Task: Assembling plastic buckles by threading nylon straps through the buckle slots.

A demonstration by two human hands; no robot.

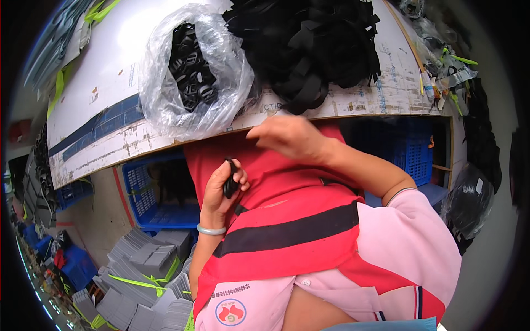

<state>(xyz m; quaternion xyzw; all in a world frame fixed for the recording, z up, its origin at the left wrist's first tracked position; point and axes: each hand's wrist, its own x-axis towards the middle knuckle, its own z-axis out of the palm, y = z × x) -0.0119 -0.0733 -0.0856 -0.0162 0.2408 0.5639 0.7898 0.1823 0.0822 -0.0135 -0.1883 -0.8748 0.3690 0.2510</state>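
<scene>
My left hand [217, 187] is closed round a small dark piece [229, 179], black and narrow, in front of the red apron. It could be folded webbing or a plastic buckle; I cannot tell which. Just off the table's front edge, my right hand [292, 138] is smeared by motion, its fingers bent and pointing left; what they hold, if anything, does not show. Beyond the hands stands a clear plastic bag [152, 83], rolled open round many black plastic buckles [193, 71]. To its right lies a heap of black webbing straps [309, 44].
The worn white tabletop [113, 60] ends close to my body. Under it are blue plastic crates [138, 190] and, at right, another blue crate [414, 157]. Grey stacked pads [146, 256] tied with yellow-green strips fill the lower left. Plastic bags [469, 193] hang at right.
</scene>
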